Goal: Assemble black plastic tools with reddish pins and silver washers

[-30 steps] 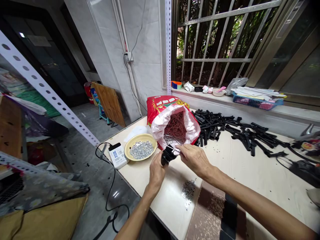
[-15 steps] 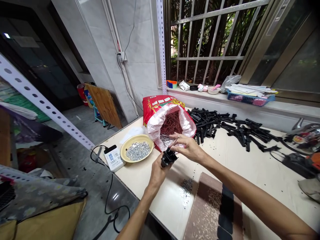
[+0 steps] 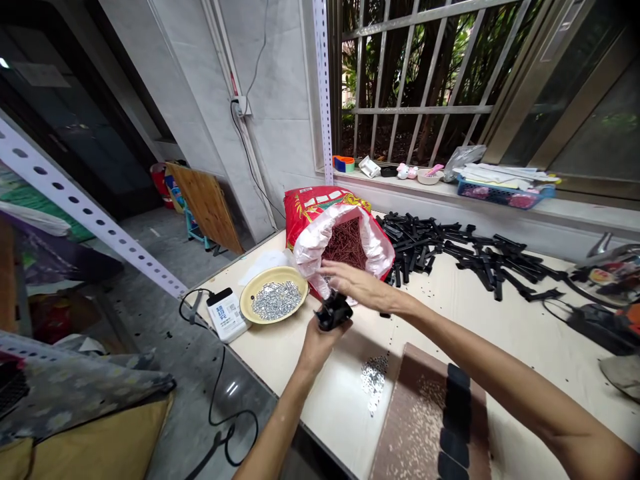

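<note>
Head view: at the centre of the frame, the left hand (image 3: 318, 341) has its fingers closed around a small black plastic part (image 3: 334, 311), held just above the counter (image 3: 500, 333). The right hand (image 3: 359, 285), just above it, stretches open fingers over the mouth of the bag (image 3: 314, 248) of nails (image 3: 345, 243). Left of centre sits a yellow bowl (image 3: 250, 298); to the right lies a pile of black parts (image 3: 450, 253).

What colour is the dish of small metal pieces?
The dish is yellow, clearest in the head view.
</note>
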The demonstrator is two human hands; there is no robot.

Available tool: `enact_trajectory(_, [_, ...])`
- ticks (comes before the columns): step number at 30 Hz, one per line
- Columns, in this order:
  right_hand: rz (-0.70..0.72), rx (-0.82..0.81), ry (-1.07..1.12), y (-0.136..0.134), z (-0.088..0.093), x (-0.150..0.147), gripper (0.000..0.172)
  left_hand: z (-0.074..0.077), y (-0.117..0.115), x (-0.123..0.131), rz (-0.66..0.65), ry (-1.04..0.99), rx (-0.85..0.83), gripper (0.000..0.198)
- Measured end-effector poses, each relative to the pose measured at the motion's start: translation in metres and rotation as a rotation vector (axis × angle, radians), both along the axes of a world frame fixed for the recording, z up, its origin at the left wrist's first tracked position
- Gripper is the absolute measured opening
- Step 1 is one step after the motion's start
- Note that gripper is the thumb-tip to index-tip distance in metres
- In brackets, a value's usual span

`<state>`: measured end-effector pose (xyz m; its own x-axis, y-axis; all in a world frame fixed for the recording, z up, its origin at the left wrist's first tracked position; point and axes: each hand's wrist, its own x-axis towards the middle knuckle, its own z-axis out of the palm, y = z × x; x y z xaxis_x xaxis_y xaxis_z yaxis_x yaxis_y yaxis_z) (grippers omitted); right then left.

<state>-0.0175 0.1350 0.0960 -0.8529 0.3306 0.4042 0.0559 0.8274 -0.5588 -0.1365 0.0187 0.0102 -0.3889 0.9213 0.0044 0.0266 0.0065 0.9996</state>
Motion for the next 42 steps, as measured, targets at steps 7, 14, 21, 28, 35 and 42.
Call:
enact_trajectory(7, [-0.211,0.371,-0.472,0.037,-0.074,-0.003,0.023,0.011,-0.004,-0.010,0.140,-0.160,-0.002,0.034])
enact_trajectory(14, [-0.205,0.322,-0.327,0.040,-0.088,-0.006,0.012,0.008,-0.002,-0.010,0.170,0.019,-0.036,0.040])
enact_trajectory(21, [-0.238,-0.424,0.583,-0.007,-0.008,0.002,0.028,0.004,0.004,-0.009,0.105,0.200,-0.027,0.036])
enact_trajectory(28, [-0.184,-0.345,0.499,-0.034,0.001,0.005,0.019,0.015,0.007,0.001,0.053,0.199,-0.052,0.031])
enact_trajectory(35, [-0.171,-0.087,0.403,-0.035,0.006,0.011,0.014,0.023,0.007,0.008,0.014,0.008,-0.077,0.035])
enact_trajectory(42, [-0.363,-0.933,0.385,-0.031,-0.031,0.021,0.045,0.028,0.012,0.015,-0.021,-0.275,-0.035,0.044])
